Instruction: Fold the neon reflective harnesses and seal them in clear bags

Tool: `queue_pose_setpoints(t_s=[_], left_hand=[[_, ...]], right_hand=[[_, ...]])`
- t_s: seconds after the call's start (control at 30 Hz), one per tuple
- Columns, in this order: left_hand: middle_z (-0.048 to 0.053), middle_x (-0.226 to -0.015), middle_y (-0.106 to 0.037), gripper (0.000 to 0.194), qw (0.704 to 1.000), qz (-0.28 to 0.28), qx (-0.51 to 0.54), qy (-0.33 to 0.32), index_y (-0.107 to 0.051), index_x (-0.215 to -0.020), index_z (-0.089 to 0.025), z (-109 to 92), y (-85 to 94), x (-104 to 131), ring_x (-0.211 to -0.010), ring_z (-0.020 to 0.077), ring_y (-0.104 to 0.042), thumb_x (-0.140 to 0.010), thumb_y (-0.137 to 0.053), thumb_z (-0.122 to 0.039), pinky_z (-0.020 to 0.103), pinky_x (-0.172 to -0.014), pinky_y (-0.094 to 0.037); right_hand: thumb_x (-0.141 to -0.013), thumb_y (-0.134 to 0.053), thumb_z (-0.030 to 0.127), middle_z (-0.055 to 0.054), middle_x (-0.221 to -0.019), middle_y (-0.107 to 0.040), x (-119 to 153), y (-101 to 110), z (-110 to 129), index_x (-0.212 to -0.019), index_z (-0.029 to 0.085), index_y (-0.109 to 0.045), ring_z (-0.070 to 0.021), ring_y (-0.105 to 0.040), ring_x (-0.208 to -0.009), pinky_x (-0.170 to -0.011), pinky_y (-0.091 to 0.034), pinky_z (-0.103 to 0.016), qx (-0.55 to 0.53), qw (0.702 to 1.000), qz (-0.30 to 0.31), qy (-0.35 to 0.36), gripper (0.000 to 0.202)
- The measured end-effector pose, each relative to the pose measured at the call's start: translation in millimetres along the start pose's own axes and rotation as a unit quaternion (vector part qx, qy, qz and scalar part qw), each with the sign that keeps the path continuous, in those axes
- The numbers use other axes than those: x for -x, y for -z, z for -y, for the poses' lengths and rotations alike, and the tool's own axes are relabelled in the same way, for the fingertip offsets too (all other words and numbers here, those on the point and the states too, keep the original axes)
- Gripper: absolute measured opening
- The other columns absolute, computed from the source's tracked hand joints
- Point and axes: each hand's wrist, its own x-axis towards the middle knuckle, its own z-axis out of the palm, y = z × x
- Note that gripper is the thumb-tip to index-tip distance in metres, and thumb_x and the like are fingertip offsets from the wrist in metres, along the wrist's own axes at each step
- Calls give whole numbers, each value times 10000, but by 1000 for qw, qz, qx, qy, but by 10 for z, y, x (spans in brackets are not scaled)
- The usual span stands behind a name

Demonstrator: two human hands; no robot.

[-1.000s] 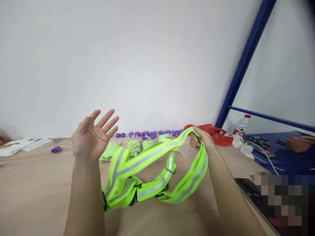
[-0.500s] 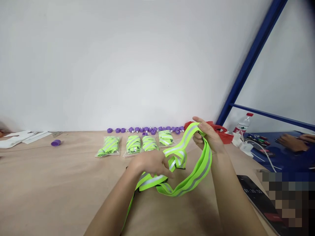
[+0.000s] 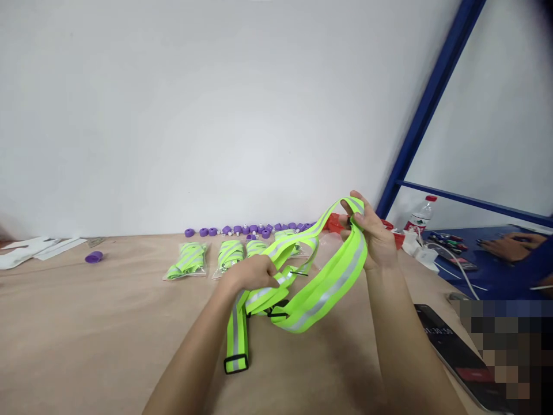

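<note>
A neon-yellow reflective strap (image 3: 332, 285) with silver stripes and black buckles hangs in loops between my two hands. My right hand (image 3: 374, 230), raised on the right, is closed on its upper loop. My left hand (image 3: 254, 272) is closed on the gathered part of the strap near the middle; its fingertips are partly hidden. One strap end with a black buckle (image 3: 235, 363) hangs below my left hand. Behind the hands, similar straps in clear bags lie in a row, among them a bagged strap (image 3: 189, 260) at the left and another (image 3: 230, 255) beside it.
Several purple caps (image 3: 211, 231) line the wall; one purple cap (image 3: 94, 257) lies apart at left, near white sheets (image 3: 34, 251). At right are a red bag (image 3: 334, 222), a bottle (image 3: 420, 214), a phone (image 3: 462, 357), a blue frame (image 3: 425, 109) and another person's hand (image 3: 510, 246).
My right hand has risen slightly, lifting the strap's loop. The buckled strap end now shows below my left hand. The view has shifted slightly.
</note>
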Motion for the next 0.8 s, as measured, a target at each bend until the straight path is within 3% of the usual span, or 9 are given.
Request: queue_pose_setpoints(t_s=[0.1, 0.2, 0.27, 0.37, 0.5, 0.57, 0.63, 0.8], left_hand=[[-18, -544, -476, 423, 993, -62, 97, -39, -416, -555, -211, 173, 239, 204, -525, 146, -483, -862, -554, -469, 274, -520, -359], [1, -607, -582, 384, 939, -150, 298, -87, -588, -628, -192, 329, 409, 425, -590, 157, -560, -841, -648, -507, 276, -610, -472], [30, -666, -652, 306, 867, -222, 429, -122, -681, -698, -179, 407, 480, 552, -628, 170, -607, -796, -734, -464, 295, -660, -522], [56, -774, -722, 210, 719, -348, 573, -183, -741, -775, -195, 470, 555, 708, -672, 180, -653, -759, -784, -400, 311, -698, -567], [1, -1060, -748, 186, 532, -474, 658, -244, -736, -786, -273, 478, 636, 887, -870, 151, -682, -913, -634, -364, 302, -842, -586], [-38, -1200, -717, 218, 477, -505, 665, -274, -731, -827, -287, 467, 661, 964, -1019, 140, -665, -957, -567, -350, 279, -882, -575], [-48, -1281, -684, 167, 463, -518, 654, -299, -732, -956, -297, 452, 669, 1026, -1091, 142, -645, -948, -576, -355, 252, -864, -573], [-15, -1331, -657, 285, 519, -532, 595, -306, -670, -1163, -365, 416, 663, 1119, -987, 151, -673, -886, -688, -298, 169, -649, -537]], right_hand=[[-665, -802, 275, 40, -946, -699, -49, 37, -12, -1066, 297, -629, -64, -571, -523, -402, -463, -164, 13, 1000, -15, 0, 438], [-663, -820, 279, 55, -832, -692, -96, 81, -60, -1094, 285, -627, -62, -542, -477, -409, -476, -174, 15, 999, -37, 7, 472], [-666, -828, 272, 62, -788, -681, -126, 115, -103, -1095, 274, -626, -77, -582, -512, -457, -526, -186, 2, 998, -55, 12, 474], [-690, -823, 233, 51, -837, -690, -176, 185, -158, -1059, 263, -619, -93, -658, -637, -589, -604, -202, -58, 994, -89, 31, 422], [-743, -757, 162, 1, -1026, -712, -218, 285, -174, -970, 249, -587, -131, -707, -869, -732, -641, -245, -133, 974, -158, 89, 297], [-761, -719, 150, -17, -1065, -709, -205, 294, -148, -928, 246, -575, -165, -703, -969, -781, -646, -292, -153, 967, -174, 108, 240], [-770, -690, 158, -19, -1089, -700, -166, 258, -102, -896, 247, -578, -196, -684, -1062, -832, -638, -348, -172, 963, -168, 122, 191], [-759, -661, 192, -24, -1217, -641, -26, 79, 48, -906, 250, -639, -231, -608, -1204, -829, -604, -357, -146, 974, -110, 135, 159]])
